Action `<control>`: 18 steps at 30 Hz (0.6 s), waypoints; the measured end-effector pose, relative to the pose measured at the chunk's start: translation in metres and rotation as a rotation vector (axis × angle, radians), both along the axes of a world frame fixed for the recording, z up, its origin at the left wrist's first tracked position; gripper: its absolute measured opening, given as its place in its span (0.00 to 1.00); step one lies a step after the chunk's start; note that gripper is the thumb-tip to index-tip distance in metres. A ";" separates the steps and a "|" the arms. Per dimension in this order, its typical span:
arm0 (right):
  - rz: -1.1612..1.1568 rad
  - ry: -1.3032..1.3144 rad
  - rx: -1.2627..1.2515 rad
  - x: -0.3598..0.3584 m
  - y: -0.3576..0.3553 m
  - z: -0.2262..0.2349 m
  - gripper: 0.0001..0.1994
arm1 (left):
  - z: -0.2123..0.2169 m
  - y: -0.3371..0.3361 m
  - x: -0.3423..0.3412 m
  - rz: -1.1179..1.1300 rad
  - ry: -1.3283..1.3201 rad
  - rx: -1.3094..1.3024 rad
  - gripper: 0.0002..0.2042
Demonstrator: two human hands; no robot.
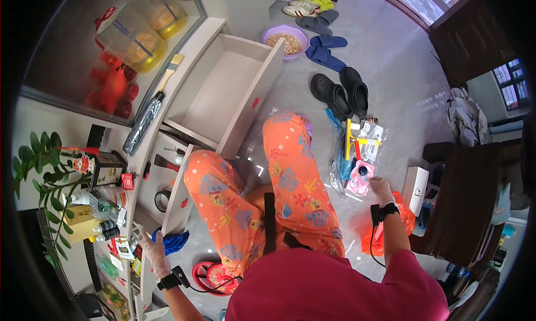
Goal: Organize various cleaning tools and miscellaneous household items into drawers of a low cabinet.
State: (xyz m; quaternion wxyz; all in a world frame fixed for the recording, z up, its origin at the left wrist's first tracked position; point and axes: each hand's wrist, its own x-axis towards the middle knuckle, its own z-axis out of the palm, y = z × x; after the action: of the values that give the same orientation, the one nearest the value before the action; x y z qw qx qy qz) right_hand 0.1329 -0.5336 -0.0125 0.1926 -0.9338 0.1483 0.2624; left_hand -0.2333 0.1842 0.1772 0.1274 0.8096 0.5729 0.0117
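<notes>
My left hand [154, 253], in a clear thin glove, is at the edge of a drawer [146, 273] in the white cabinet at my left. Its fingers are spread, and nothing shows between them. A bunched blue cloth [174, 242] lies just beside it. My right hand [383, 190], gloved the same way, is low at the right with its fingers loosely apart. Its fingertips are beside a pink toy camera [361, 177] on the floor; whether they touch it I cannot tell. Near the camera lie a yellow squeegee-like tool [357, 142] and clear plastic bags [337, 178].
An upper drawer [220, 89] is pulled out, a lower one holds a black tape roll [162, 200]. A brush [170, 72] lies on the cabinet ledge. Black clogs [340, 92], blue slippers [325, 53] and a purple basin [300, 36] stand ahead. A red bag [373, 240] and white box [414, 190] are right.
</notes>
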 end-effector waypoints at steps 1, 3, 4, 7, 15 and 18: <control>0.090 0.013 -0.021 -0.012 -0.005 -0.015 0.11 | 0.004 -0.001 0.009 -0.094 -0.029 -0.006 0.33; 0.164 0.033 -0.034 -0.028 -0.018 -0.048 0.11 | 0.018 -0.010 0.038 -0.203 -0.072 -0.098 0.28; 0.523 -0.057 -0.143 -0.033 -0.026 -0.065 0.08 | 0.025 -0.019 0.053 -0.217 -0.063 -0.095 0.28; 1.023 -0.117 -0.405 -0.032 -0.027 -0.101 0.07 | 0.032 -0.032 0.087 -0.319 -0.201 -0.191 0.24; -0.012 0.022 -0.050 0.055 0.024 -0.099 0.20 | 0.082 -0.108 0.205 -0.319 -0.115 -0.276 0.24; -0.080 -0.013 -0.182 0.082 0.043 -0.106 0.32 | 0.071 -0.099 0.210 -0.283 -0.162 -0.283 0.24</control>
State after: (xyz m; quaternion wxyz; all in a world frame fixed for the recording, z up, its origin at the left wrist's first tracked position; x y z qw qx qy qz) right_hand 0.2152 -0.4908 -0.1184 0.1182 -0.9425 0.2077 0.2336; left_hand -0.0233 0.0853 0.2479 0.2859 0.8523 0.4374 -0.0220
